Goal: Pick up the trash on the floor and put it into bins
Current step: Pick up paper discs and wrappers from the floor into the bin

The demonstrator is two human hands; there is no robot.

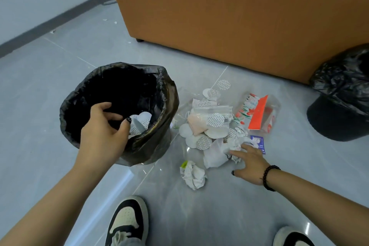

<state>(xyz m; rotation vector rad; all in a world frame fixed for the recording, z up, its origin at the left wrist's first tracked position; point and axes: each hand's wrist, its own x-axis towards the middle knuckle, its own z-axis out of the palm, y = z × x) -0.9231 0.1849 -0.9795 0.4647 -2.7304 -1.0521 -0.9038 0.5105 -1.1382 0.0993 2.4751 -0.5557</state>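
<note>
A bin (169, 90) lined with a black bag stands on the grey floor at centre left. My left hand (103, 128) hovers over its opening with fingers loosely spread and nothing held. White round discs (140, 123) lie inside the bin just past my thumb. To the bin's right lies a trash pile: white patterned discs (215, 120), a clear bag with something pink (196, 125), a red-and-white package (257, 114), a blue packet (258, 142) and crumpled white paper (232, 146). My right hand (249, 164) reaches in with straight fingers touching that paper.
A separate crumpled paper ball (193, 173) lies nearer me. A second black-bagged bin (339, 106) stands at the right edge. A large orange-brown piece of furniture (219, 16) fills the back. My two shoes (127, 221) (291, 237) are at the bottom.
</note>
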